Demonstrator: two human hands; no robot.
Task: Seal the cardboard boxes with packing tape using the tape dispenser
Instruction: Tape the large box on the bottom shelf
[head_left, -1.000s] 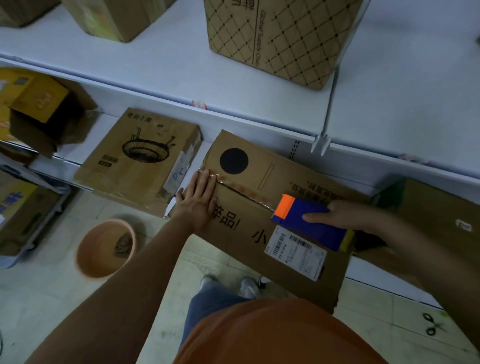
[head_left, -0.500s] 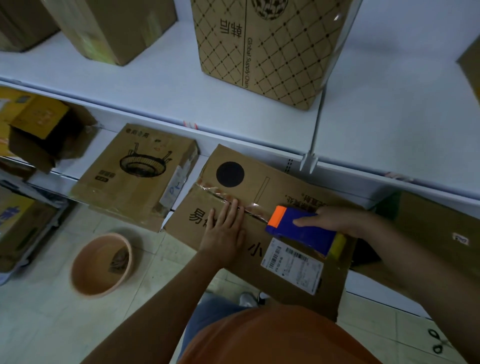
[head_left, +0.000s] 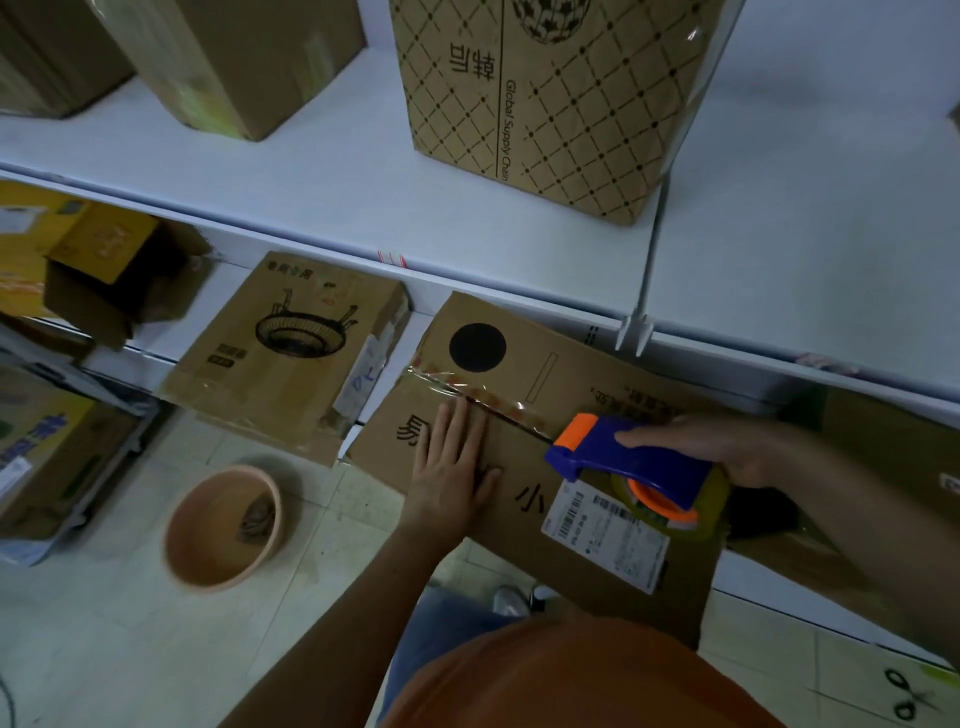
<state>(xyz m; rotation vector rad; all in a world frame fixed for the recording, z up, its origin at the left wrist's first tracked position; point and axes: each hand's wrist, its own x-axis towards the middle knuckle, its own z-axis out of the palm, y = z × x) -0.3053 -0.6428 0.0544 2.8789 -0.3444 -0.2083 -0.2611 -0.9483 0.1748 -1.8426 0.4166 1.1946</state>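
Head view: tape dispenser (head_left: 631, 457) in right hand (head_left: 727, 449)

Stockroom, white shelves (head_left: 322, 171), stacked cartons (head_left: 545, 104)

Box (head_left: 524, 395), frame centre, on lower shelf (head_left: 218, 291); dispenser (head_left: 631, 460) on it, right; left hand (head_left: 452, 467) on it, left; basin (head_left: 223, 527) lower left, on floor.
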